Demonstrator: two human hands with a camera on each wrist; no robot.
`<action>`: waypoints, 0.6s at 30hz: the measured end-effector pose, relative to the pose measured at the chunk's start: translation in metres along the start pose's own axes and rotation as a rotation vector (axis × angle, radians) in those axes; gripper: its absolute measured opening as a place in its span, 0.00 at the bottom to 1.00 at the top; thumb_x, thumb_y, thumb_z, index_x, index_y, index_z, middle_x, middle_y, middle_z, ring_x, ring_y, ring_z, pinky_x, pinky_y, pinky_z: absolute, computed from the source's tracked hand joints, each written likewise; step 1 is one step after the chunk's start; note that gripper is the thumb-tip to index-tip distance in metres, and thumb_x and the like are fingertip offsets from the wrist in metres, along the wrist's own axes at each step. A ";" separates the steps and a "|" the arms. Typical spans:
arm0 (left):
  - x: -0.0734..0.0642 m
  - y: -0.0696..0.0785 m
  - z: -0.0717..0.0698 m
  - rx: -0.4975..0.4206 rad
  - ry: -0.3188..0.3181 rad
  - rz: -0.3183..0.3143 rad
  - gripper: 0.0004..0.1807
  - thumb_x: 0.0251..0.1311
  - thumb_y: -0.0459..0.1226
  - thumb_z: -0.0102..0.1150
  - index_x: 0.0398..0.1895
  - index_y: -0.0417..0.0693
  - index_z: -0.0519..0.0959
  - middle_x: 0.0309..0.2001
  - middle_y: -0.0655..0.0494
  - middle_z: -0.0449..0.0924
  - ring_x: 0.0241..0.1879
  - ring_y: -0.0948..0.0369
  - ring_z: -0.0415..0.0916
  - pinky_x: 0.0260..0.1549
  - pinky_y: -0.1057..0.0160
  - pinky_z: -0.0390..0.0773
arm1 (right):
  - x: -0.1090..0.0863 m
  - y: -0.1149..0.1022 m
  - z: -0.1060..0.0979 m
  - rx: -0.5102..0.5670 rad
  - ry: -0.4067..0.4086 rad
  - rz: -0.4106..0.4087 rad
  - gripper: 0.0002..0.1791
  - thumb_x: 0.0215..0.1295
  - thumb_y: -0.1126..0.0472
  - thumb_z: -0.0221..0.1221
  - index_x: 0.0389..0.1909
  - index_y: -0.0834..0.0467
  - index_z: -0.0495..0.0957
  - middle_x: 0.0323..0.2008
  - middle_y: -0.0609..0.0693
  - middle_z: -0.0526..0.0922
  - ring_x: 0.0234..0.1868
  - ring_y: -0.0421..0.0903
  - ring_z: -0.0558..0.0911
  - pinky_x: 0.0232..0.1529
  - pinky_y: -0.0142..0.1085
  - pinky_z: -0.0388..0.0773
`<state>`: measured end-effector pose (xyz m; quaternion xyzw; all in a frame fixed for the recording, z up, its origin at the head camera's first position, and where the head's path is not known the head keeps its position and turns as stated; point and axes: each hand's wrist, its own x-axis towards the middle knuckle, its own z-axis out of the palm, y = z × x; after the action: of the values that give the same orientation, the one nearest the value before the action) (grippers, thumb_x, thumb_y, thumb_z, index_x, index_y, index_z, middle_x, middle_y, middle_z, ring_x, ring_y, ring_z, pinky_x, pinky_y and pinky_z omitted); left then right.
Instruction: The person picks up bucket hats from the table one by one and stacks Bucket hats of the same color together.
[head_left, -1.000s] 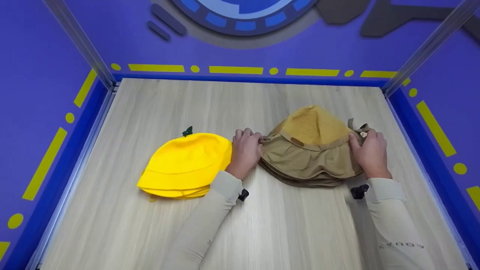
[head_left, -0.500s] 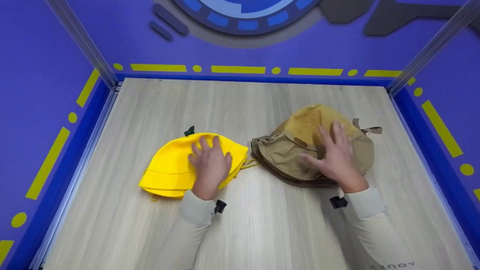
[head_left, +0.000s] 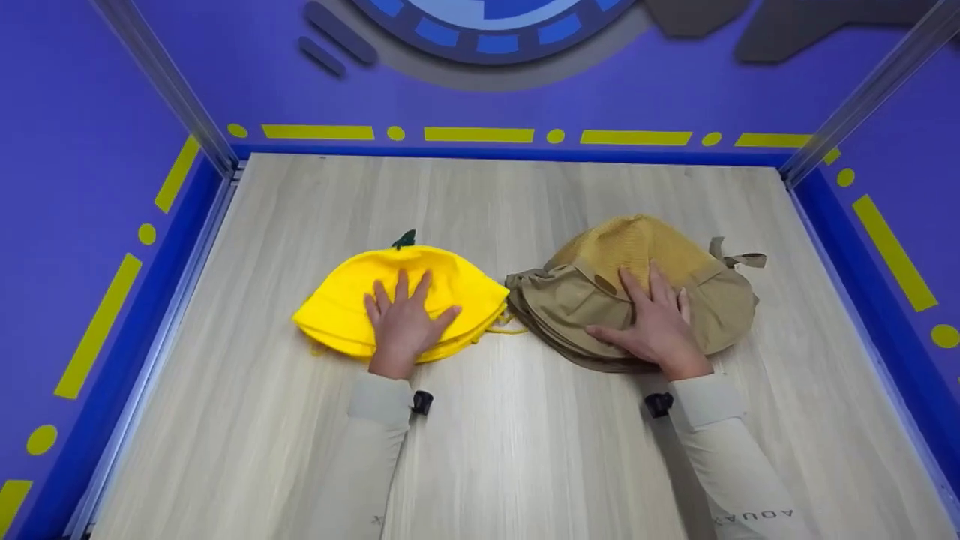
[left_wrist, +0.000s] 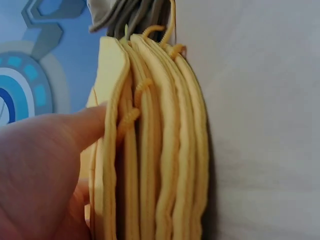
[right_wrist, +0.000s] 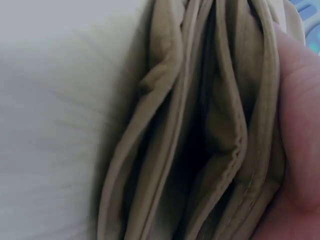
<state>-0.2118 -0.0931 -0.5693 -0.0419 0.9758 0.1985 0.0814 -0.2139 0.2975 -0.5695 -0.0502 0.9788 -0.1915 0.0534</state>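
A stack of yellow bucket hats (head_left: 337, 300) with a dark green leaf on top lies folded flat at the left of the head view. My left hand (head_left: 405, 322) rests on it, fingers spread and straight. In the left wrist view the layered yellow brims (left_wrist: 170, 150) and their cords show edge-on beside my thumb. To the right lies a stack of khaki sun hats (head_left: 562, 307) with tan mesh crowns. My right hand (head_left: 656, 322) lies on the top one with its fingers extended. Several khaki brims (right_wrist: 230, 150) fill the right wrist view next to that palm.
Both stacks lie on a light wood-grain table (head_left: 487, 450). Blue panels (head_left: 480, 105) with yellow markings and metal corner posts close off the back and sides. A khaki tie strap (head_left: 746, 259) sticks out at the right; a yellow cord (head_left: 510, 328) lies between the stacks.
My hands let go of the khaki hats' sides; the left moved onto the yellow hats, the right onto the khaki ones. The yellow stack has shifted slightly right and away from me.
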 end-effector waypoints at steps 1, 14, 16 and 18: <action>0.005 -0.001 0.000 0.002 -0.004 0.008 0.47 0.65 0.70 0.49 0.82 0.64 0.54 0.83 0.45 0.45 0.80 0.30 0.34 0.75 0.30 0.32 | 0.000 0.000 0.000 0.007 -0.007 0.003 0.67 0.49 0.19 0.63 0.83 0.45 0.46 0.83 0.64 0.32 0.83 0.66 0.38 0.75 0.70 0.28; 0.043 -0.001 0.000 -0.043 0.020 0.071 0.47 0.65 0.70 0.49 0.82 0.63 0.54 0.84 0.46 0.44 0.80 0.31 0.32 0.76 0.32 0.29 | 0.015 0.000 0.000 0.043 -0.005 0.064 0.68 0.50 0.19 0.62 0.84 0.46 0.41 0.82 0.65 0.26 0.81 0.69 0.34 0.72 0.72 0.21; 0.044 -0.002 0.000 -0.048 0.035 0.069 0.47 0.65 0.70 0.50 0.82 0.62 0.54 0.84 0.46 0.44 0.80 0.31 0.33 0.76 0.32 0.29 | 0.018 0.000 0.000 0.042 -0.003 0.063 0.68 0.50 0.18 0.61 0.84 0.46 0.41 0.82 0.65 0.26 0.81 0.70 0.34 0.72 0.72 0.21; 0.044 -0.003 0.000 -0.053 0.040 0.072 0.47 0.65 0.70 0.50 0.82 0.62 0.54 0.84 0.46 0.44 0.80 0.31 0.33 0.76 0.32 0.29 | 0.018 -0.001 0.001 0.039 -0.005 0.067 0.68 0.50 0.18 0.61 0.84 0.46 0.41 0.82 0.64 0.26 0.81 0.70 0.34 0.72 0.72 0.21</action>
<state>-0.2547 -0.0982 -0.5785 -0.0129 0.9726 0.2261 0.0534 -0.2318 0.2945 -0.5716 -0.0169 0.9758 -0.2086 0.0634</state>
